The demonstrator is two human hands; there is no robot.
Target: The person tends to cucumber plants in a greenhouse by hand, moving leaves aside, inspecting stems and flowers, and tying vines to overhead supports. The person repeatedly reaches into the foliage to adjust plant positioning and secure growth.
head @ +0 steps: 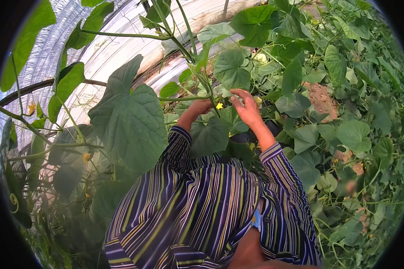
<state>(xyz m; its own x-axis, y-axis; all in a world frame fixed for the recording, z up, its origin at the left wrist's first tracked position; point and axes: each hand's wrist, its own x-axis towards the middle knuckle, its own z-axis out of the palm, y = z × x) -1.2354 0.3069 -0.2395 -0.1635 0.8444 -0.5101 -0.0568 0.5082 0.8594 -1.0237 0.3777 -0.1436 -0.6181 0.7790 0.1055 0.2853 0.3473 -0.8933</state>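
A green stem of a cucumber-like vine rises in front of me, upper centre. My left hand is at its left side with fingers curled; a leaf stalk crosses just above it. The fingertips meet the stem's edge, but whether they grip it is hidden. To the right of the stem, my right hand is raised, thumb and forefinger apart, with nothing visible between them. A small yellow flower shows between the hands. Below it hangs a broad leaf. Another leaf hangs above my right hand.
One large leaf stands close at left, before a pale plastic sheet and a dark curved hoop. Dense low vines spread across the right, with bare soil showing through. More stems reach in at far left.
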